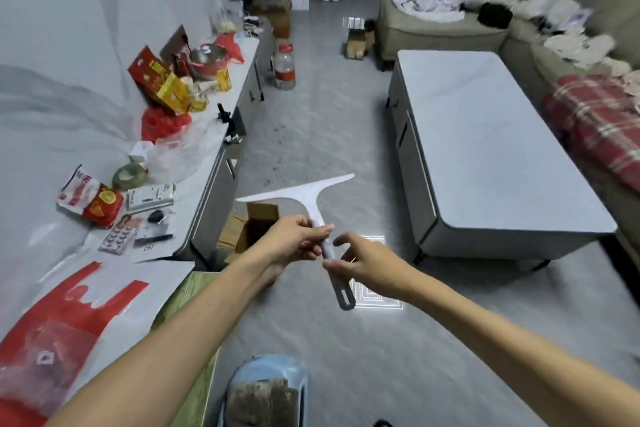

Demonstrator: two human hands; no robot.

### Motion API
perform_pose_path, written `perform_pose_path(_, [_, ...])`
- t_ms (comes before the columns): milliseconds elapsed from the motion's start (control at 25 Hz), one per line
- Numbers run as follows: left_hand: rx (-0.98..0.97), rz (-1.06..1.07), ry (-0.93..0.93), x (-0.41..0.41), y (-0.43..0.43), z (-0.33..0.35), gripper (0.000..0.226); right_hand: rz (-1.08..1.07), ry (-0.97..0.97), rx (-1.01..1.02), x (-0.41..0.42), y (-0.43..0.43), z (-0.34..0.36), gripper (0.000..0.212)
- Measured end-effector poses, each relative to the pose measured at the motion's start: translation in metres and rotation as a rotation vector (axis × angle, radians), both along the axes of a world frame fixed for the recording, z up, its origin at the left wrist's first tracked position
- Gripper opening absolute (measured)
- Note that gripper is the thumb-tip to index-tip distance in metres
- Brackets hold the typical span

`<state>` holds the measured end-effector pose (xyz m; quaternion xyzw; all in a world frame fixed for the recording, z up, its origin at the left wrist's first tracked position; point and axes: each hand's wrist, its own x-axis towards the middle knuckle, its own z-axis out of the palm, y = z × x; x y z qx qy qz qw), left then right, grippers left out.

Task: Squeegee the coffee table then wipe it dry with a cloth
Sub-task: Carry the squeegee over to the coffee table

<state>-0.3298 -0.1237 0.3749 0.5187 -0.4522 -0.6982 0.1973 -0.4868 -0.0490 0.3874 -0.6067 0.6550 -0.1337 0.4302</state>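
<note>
The table stood at right, the sofa behind it. A squeegee hung mid-frame; the cluttered counter ran along the left.

squeegee: white | coffee table: pale grey | blanket: red plaid | stool: light blue

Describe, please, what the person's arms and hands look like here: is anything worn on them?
Both forearms are bare right down to the bottom edge of the picture, with no sleeve or cuff showing. The left hand and the right hand are gloveless. No watch, bracelet or ring is visible on either wrist or on the fingers that show, though the picture is a little soft for fine detail.
</note>
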Motion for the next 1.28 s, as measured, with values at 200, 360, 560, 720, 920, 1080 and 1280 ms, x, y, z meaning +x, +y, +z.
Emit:
perform_pose_path(200, [-0.032,0.015,0.051,-0.111,-0.023,0.052,0.017,-0.153,-0.079,-0.08,-0.092,-0.028,0.052,0.027])
perform_pose_path(360, [-0.118,-0.132,-0.054,-0.187,-0.059,0.071,0.017,-0.137,0.156,-0.149,-0.165,-0.069,0.064,0.015])
perform_pose_path(560, [-0.426,-0.394,-0.436,-0.237,-0.14,0.063,0.014,-0.134,0.331,-0.1,-0.246,-0.144,0.048,0.014])
perform_pose_path(720, [-0.693,-0.654,-0.691,-0.281,-0.258,0.05,0.02,-0.105,0.416,-0.041,-0.305,-0.237,0.049,0.031])
perform_pose_path(920, [-0.804,-0.894,-0.715,-0.348,-0.414,0.066,0.021,-0.181,0.517,0.048,-0.379,-0.35,0.067,0.027])
perform_pose_path(1080, [-0.826,-0.956,-0.633,-0.414,-0.521,0.077,0.022,-0.315,0.423,0.136,-0.435,-0.445,0.067,0.008])
perform_pose_path(1280, [-0.855,-1.05,-0.657,-0.507,-0.651,0.06,0.019,-0.453,0.249,0.183,-0.515,-0.574,0.04,0.026])
